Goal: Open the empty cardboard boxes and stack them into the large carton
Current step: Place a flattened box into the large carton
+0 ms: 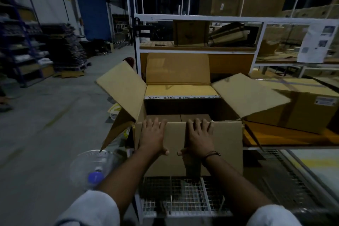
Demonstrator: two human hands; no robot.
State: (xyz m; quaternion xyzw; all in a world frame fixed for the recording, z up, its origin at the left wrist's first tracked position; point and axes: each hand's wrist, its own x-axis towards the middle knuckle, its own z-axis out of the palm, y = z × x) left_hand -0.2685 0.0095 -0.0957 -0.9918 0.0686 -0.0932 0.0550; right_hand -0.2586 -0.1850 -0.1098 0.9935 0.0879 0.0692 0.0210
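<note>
The left hand [153,135] and right hand [199,136] are lying flat, fingers straight, on the carton's [176,154] near side, fingertips reaching its top edge.

The large carton [226,145] stands behind a wire rack [183,195], left of a sealed box [304,115].

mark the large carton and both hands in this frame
large carton [227,143]: head view, near flap, right of both hands.
left hand [152,135]: head view, back of the hand.
right hand [199,135]: head view, back of the hand.
</note>
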